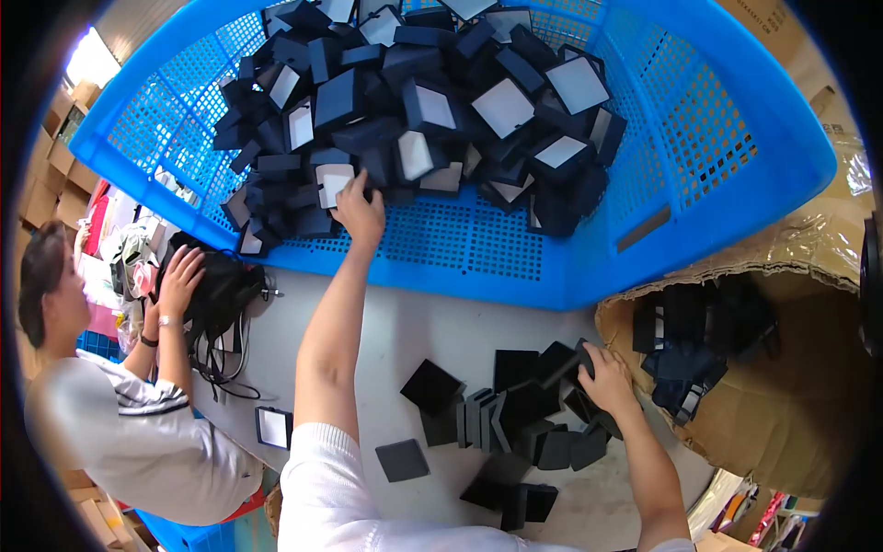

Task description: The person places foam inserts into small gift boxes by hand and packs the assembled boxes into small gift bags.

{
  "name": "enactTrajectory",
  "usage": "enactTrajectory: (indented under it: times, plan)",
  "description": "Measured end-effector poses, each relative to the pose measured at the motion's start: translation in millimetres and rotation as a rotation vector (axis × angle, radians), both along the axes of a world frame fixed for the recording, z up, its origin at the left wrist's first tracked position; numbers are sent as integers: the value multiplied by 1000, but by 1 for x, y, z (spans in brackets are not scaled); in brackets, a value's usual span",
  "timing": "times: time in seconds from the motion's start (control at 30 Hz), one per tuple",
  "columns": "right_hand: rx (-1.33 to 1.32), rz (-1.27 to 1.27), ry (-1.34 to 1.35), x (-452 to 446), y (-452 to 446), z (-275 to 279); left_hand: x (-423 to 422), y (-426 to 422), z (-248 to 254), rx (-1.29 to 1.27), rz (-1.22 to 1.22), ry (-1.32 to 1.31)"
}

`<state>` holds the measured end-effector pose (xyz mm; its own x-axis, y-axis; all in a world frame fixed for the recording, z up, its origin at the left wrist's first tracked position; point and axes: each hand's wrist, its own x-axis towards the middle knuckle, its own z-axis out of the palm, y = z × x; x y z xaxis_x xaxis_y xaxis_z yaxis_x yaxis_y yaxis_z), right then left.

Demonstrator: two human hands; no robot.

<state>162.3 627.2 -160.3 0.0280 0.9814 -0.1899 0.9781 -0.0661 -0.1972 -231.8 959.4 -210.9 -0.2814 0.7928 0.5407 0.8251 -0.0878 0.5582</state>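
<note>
My left hand (361,213) reaches into a big blue plastic basket (589,276), fingers closed at the edge of a small black box with a white inside (333,184). Many similar dark boxes (338,98) are heaped around it, several showing white faces. Over the grey table, my right hand (609,381) has its fingers bent around a black box piece (585,357); the palm side is hidden. Beneath and beside it lies a loose pile of black lids and box pieces (529,400), some standing in a row. A flat black square (402,460) rests apart, nearer me.
An open cardboard carton (763,405) with dark boxes inside stands at the right. On the left, another person (138,442) handles a black bag with cords (216,294). A white-faced box (273,428) lies at the table's left edge.
</note>
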Motion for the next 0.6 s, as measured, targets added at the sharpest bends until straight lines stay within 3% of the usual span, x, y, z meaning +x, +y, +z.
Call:
enactTrajectory:
  times: [0.07,0.13,0.2,0.27,0.33,0.4,0.47,0.5,0.53,0.6]
  plan:
    - [2,-81,209,4,-3,-2,2,-41,-2,19,-60,38]
    - [129,-94,252,-3,-11,5,2,-82,3,22,-137,74]
    - [259,-146,224,-2,-19,3,5,-119,4,-114,-360,-10]
    - [405,-194,314,-4,-27,10,1,-137,-16,-132,-447,72]
    - [465,-264,382,-13,-34,23,-1,-142,-33,-207,-484,-201]
    - [449,-477,634,-15,-47,26,-7,-139,-39,130,-324,80]
    - [522,-496,548,-22,-67,33,-5,-121,-51,144,-73,10]
    - [445,-570,673,-24,-77,33,-12,-109,-54,133,-108,133]
    - [372,-634,813,-25,-86,32,-5,-104,-55,-209,35,0]
    - [420,-603,777,-27,-104,27,-10,-81,-85,-452,-122,-25]
